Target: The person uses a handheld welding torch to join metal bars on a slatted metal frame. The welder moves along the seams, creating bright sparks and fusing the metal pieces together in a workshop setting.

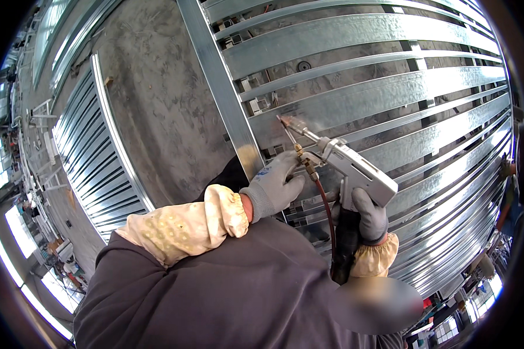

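Observation:
A silver-grey handheld welding gun (364, 168) with a copper-coloured tip points up and left at a flat galvanized slat (332, 104), close to the frame's side rail. My right hand (370, 215), in a grey glove, is wrapped round its dark handle from below. My left hand (276, 183), gloved alike, is closed by the brass fittings of the thin wire-feed tube (300, 149) under the gun's nozzle; some of its fingertips are hidden. From these fittings a dark red hose (326, 212) runs down toward my body.
The slatted metal panel spreads across the right, its thick side rail (218, 75) beside my left hand. A second slatted panel (99, 145) lies on the grey concrete floor (157, 75) at left. Long metal profiles (70, 43) lie at the upper left.

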Demonstrator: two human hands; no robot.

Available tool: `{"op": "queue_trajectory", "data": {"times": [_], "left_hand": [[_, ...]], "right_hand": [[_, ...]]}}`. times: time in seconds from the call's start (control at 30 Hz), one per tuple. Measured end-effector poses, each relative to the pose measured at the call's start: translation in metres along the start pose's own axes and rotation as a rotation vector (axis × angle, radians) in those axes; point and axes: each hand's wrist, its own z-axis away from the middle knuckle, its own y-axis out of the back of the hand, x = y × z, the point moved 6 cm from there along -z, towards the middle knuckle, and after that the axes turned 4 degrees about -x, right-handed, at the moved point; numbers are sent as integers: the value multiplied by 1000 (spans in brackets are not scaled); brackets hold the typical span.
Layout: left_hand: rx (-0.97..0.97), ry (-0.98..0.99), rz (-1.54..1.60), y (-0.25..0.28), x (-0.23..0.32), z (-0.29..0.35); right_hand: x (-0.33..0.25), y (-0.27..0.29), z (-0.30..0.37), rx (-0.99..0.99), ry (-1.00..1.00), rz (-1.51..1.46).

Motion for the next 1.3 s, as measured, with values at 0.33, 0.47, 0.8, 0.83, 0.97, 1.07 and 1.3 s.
{"op": "queue_trajectory", "data": {"times": [0.33,0.47,0.8,0.83,0.97,1.07,1.3], "left_hand": [[22,371,303,-5,-6,-25],[186,309,541,-2,-19,-34],[219,42,-75,-16,-28,-24],[175,82,-87,-17,-28,-23],[84,221,-285,-21,-28,-25],[-26,353,-351,-19,-22,-26],[74,119,-535,-4,-9,-36]], "right_hand": [[-16,11,28,141,129,-10],[-24,22,35,189,161,95],[-39,2,4,-49,19,122],[-34,-2,-6,-126,-2,115],[-18,-21,-34,-157,-126,108],[-16,-27,-41,-200,-115,138],[-35,7,-3,60,70,-16]]}}
